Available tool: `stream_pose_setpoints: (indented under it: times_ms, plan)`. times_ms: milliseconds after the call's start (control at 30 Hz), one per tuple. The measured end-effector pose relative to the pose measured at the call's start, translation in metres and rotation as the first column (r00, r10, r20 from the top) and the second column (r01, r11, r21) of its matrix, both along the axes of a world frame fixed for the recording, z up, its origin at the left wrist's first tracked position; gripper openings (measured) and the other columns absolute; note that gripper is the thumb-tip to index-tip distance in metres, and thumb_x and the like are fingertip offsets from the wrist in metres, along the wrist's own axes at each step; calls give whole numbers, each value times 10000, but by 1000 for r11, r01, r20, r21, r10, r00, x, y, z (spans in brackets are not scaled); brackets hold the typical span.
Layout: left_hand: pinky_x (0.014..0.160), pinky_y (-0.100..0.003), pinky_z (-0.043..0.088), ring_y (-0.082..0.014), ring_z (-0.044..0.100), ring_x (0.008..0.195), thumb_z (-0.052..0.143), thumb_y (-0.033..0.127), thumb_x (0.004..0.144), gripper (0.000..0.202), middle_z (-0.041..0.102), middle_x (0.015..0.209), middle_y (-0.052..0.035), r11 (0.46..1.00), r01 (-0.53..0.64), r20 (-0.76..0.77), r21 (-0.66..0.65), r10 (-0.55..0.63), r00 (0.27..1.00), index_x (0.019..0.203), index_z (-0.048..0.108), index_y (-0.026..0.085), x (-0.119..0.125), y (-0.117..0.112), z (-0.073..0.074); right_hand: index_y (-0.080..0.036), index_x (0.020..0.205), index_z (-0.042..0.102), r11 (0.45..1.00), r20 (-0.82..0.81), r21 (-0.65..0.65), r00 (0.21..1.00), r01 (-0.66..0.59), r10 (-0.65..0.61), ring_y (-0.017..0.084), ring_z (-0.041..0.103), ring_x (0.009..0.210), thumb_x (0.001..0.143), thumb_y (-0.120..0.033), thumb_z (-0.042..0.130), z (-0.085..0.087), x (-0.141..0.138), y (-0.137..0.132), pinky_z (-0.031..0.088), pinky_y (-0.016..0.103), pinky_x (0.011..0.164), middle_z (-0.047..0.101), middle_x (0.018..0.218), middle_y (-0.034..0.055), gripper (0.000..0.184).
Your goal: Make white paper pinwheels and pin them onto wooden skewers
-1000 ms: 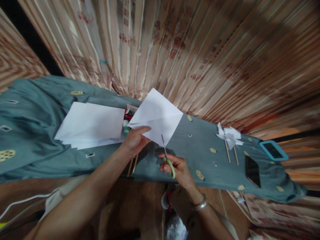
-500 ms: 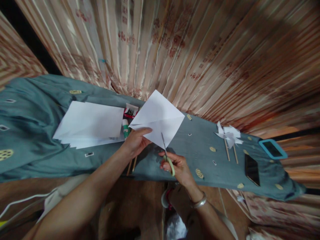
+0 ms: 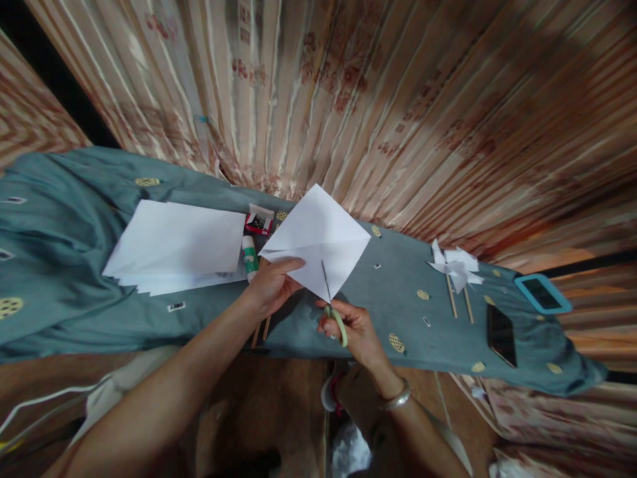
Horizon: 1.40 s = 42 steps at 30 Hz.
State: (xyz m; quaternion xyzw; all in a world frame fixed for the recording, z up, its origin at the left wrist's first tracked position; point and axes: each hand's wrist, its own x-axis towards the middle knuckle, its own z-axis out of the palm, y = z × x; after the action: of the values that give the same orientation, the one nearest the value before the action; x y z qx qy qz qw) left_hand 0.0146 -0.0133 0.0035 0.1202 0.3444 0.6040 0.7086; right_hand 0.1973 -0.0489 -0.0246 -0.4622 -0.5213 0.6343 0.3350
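Observation:
A square white sheet of paper [image 3: 323, 226] is held up like a diamond, with crease lines across it and a slit near its left corner. My left hand [image 3: 275, 284] grips its lower left edge, thumb on top. My right hand [image 3: 351, 328] has its fingers in the pale green handles of a pair of scissors [image 3: 336, 322]. The scissor blades lie at the bottom corner of the sheet and point up toward its middle. Part of the handles is hidden by my fingers.
Left on the cloth-covered table [image 3: 64, 265] lies a stack of white paper [image 3: 179, 242]. Nearby are a glue stick [image 3: 249, 257], a small red box [image 3: 259, 220] and wooden sticks [image 3: 267, 326]. To the right lie paper pinwheels [image 3: 455, 267], a dark phone [image 3: 501, 335] and a blue-framed device [image 3: 543, 294].
The sheet has shifted slightly right and down with my left hand. The scissors stay at its bottom corner, almost unmoved.

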Motion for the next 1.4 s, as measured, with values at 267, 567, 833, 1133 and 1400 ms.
stream_pose_setpoints:
  times_ms: [267,567,833,1133,1400]
  plan:
    - [722,-370,610,-218,721,731,621,-30,651,548,759,816,-41,1000,-7,-6,-13,7,1000,1169,657,146,2,-1,1,-192,852,719,1000,-33,-11,999,-2,2,87,486,485,549,-460,878,1,-2,0,401,204,476,627,528,-38,435]
    - [771,-401,609,-247,724,820,629,-16,649,528,766,873,-58,1000,17,3,-19,-17,1000,1150,668,145,4,-3,-2,-179,823,710,999,14,23,999,-49,48,81,473,500,620,-489,838,2,-1,2,370,196,473,635,566,-25,392]
    - [766,-408,610,-248,721,809,629,-12,653,511,763,840,-55,999,19,-7,-32,-19,1000,1138,670,141,4,-4,-1,-186,852,727,1000,4,7,1000,-26,26,96,500,500,613,-469,846,-2,-1,1,436,214,495,637,558,-22,389]
    - [798,-408,607,-261,721,846,640,0,645,357,762,862,-82,998,55,-1,-17,-55,998,980,702,111,5,-4,-6,-185,776,720,997,24,37,998,-65,65,90,496,513,651,-463,822,6,-2,3,428,204,501,644,571,-16,321]
    - [800,-389,606,-239,719,851,635,5,657,466,763,904,-72,998,57,-17,-5,-57,998,1107,675,122,5,-6,-4,-184,723,711,999,3,-31,1000,-14,14,78,483,454,574,-474,859,7,-6,3,419,192,455,615,507,-32,358]
